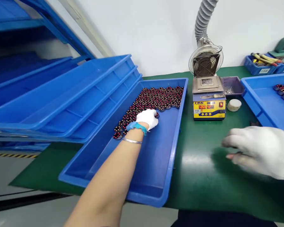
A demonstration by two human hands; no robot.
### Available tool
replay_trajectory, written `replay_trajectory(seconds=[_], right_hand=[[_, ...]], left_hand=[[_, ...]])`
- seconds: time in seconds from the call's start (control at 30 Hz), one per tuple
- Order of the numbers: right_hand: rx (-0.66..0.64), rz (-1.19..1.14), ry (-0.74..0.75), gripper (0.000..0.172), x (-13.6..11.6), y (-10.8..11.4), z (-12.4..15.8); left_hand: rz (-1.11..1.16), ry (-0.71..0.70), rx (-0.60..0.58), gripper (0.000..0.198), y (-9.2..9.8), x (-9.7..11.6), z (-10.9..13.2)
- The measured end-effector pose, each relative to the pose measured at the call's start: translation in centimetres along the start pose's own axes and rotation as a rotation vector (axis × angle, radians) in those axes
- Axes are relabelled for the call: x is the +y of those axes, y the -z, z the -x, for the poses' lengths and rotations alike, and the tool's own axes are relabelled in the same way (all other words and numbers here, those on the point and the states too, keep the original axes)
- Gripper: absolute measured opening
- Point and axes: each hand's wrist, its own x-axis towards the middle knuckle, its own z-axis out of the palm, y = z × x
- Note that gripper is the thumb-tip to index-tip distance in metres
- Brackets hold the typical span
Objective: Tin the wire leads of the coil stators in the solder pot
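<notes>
Many small round black parts with pink and gold dots [156, 97] fill the far half of a long blue tray [164, 192]. My left hand [147, 118], in a white glove with a blue band at the wrist, reaches into that tray. Its fingers are closed at the near edge of the parts, on a dark round part [157, 115] that shows beside the fingertips. Over the green table [194, 186] at the right is my right hand [262, 151], gloved in white and blurred by motion. Its thumb and fingers are apart, with nothing visible between them.
A yellow and blue heating unit [209, 108] stands beyond the table's middle under a grey hose [204, 19]. Beside it are a round white container [234, 105] and a grey bin [233, 82]. Another blue tray [269, 97] is at right; stacked blue trays [85, 94] lean left.
</notes>
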Motion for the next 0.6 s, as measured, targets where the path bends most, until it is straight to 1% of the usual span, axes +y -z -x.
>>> replay_trajectory(seconds=[0.07,0.1,0.17,0.23,0.3,0.37,0.4,0.43,0.47,0.5,0.53,0.6], right_hand=[[-0.059,-0.022,0.129,0.017,-2.2,-0.1,-3.0],[-0.084,-0.034,0.178,0.018,-2.9,-0.3,-4.0],[-0.123,-0.067,0.235,0.019,-3.3,-0.9,-5.1],[-0.121,-0.124,0.22,0.02,-2.8,-1.7,-5.1],[-0.035,-0.231,0.125,0.023,-2.2,-2.3,-4.8],[0.088,-0.391,-0.034,0.027,-1.9,-2.4,-4.5],[0.141,-0.487,-0.12,0.029,-1.9,-2.4,-4.6],[0.178,-0.589,-0.204,0.032,-2.1,-2.4,-4.7],[0.197,-0.699,-0.275,0.035,-2.3,-2.4,-5.0],[0.202,-0.815,-0.327,0.039,-2.5,-2.4,-5.2],[0.198,-0.934,-0.358,0.042,-2.6,-2.5,-5.6],[0.165,-1.154,-0.385,0.043,-2.8,-2.6,-6.1]], left_hand=[[0.042,-0.006,0.008,0.015,-0.5,0.2,-0.2],[0.077,-0.009,0.01,0.01,-0.5,0.3,-0.3],[0.181,-0.017,0.007,0.013,-0.1,0.5,-0.4],[0.334,-0.039,0.0,0.018,0.9,1.2,-0.1],[0.522,-0.093,-0.023,0.023,2.0,2.8,0.9],[0.804,-0.175,-0.106,0.032,2.8,5.0,2.6],[1.076,-0.205,-0.198,0.039,3.0,6.3,3.8],[1.298,-0.216,-0.311,0.047,3.0,7.6,5.0],[1.434,-0.215,-0.404,0.054,2.9,8.8,6.3],[1.505,-0.211,-0.458,0.059,2.6,10.0,7.5],[1.522,-0.213,-0.491,0.062,2.2,11.0,8.6],[1.503,-0.224,-0.515,0.062,1.4,12.4,10.4]])
